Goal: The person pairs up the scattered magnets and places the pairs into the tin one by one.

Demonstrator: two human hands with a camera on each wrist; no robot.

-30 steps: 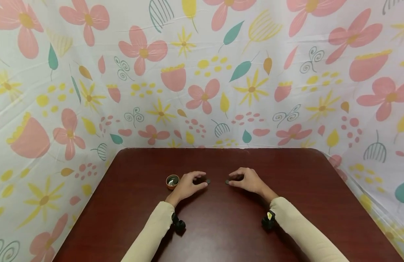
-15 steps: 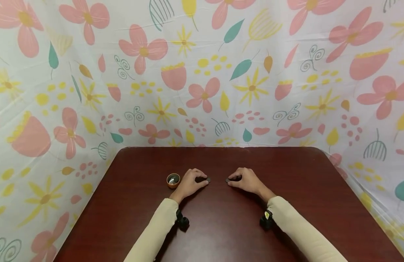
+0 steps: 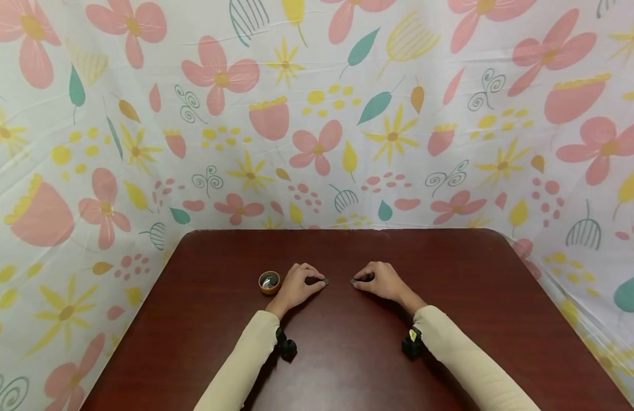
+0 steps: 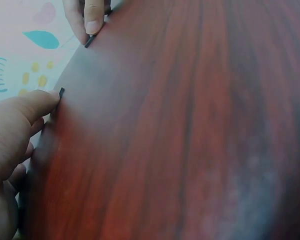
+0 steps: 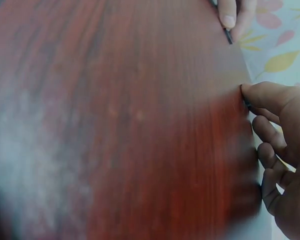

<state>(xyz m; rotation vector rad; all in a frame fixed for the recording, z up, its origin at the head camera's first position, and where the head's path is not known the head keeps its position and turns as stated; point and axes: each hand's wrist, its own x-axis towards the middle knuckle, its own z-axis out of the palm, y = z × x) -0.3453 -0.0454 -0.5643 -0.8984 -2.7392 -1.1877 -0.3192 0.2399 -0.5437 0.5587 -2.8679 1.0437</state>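
Note:
My left hand pinches a small thin dark grey disc between thumb and fingers, near the middle of the table. Facing it, my right hand pinches a second dark disc by its edge. A short gap separates the two discs. The left wrist view shows the left disc edge-on at the thumb tip, close over the tabletop. In the right wrist view the right disc is mostly covered by the thumb and fingers. A small round cup with an orange-brown wall stands just left of my left hand.
The cup has a dark, shiny inside. All of it stands on a dark red-brown wooden table with rounded far corners. A floral-print curtain hangs behind the table and along both sides.
A second ago the thumbs and fingers were spread around the discs on the table; they have since come together and pinch them. The cup stays in place.

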